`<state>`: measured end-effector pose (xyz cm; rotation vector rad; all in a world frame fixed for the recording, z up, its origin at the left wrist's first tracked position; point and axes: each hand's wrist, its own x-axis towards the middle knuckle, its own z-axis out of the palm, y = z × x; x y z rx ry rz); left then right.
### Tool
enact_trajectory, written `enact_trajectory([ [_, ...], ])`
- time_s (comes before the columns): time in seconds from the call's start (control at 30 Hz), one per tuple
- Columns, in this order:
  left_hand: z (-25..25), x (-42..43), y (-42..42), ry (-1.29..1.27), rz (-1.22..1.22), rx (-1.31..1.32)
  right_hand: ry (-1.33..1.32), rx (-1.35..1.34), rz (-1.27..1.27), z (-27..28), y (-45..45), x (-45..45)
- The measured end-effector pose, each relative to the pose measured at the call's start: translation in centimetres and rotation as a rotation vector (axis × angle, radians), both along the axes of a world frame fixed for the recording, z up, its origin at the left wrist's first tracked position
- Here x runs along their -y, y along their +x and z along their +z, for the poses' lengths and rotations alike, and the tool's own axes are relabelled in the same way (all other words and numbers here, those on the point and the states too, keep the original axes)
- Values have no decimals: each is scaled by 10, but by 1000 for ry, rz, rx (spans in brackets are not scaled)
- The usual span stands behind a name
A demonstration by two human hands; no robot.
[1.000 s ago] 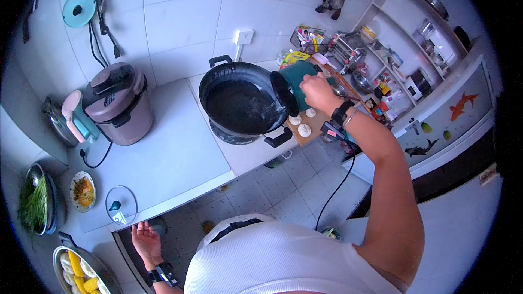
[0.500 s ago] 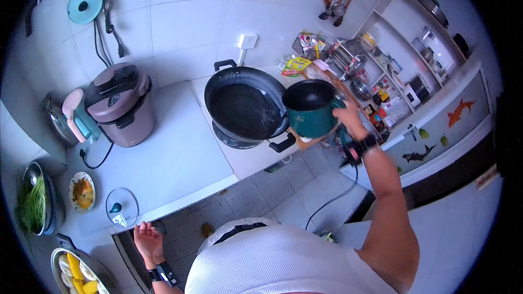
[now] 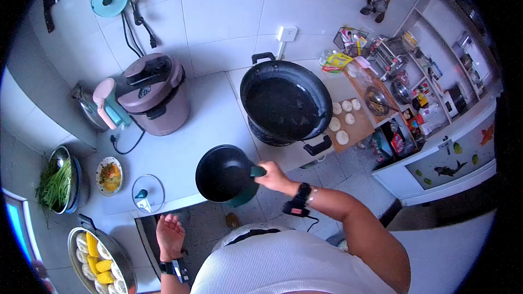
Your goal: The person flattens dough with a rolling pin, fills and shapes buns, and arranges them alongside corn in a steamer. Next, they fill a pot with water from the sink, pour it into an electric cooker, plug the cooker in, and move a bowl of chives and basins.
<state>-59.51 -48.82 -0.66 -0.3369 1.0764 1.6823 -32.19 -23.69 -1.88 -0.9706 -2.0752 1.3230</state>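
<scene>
My right hand is closed around the handle of a dark green pot. The pot hangs tilted by the counter's front edge, and its dark inside looks empty. Palm up, my left hand is open with nothing in it, just off the counter edge. A glass lid with a green knob lies flat near that hand. Behind the pot, a large black wok with two handles sits over the stove, with what looks like a little liquid inside.
On the left are a pressure cooker, a patterned plate of chopped food, a bowl of greens and a metal pan holding corn and buns. To the wok's right, dough rounds lie on a wooden board.
My right hand has carried the green pot leftward and nearer to me, from beside the wok, uncovering the dough rounds. The camera view has turned left. My left hand stays open.
</scene>
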Motion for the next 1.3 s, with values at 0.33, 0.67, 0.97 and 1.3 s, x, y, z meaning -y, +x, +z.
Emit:
enact_trajectory([
  [0.33,1,2,-3,-22,-5,-1,-2,-238,-41,-83,-112,-21],
  [0.67,-12,-96,22,-68,-365,-32,-332,195,360,-109,135,-31],
  [0.97,-19,-217,133,-74,-582,-137,176,269,-253,53,278,-276],
  [1.3,11,-204,212,-181,-129,-45,405,779,-184,11,207,-524],
])
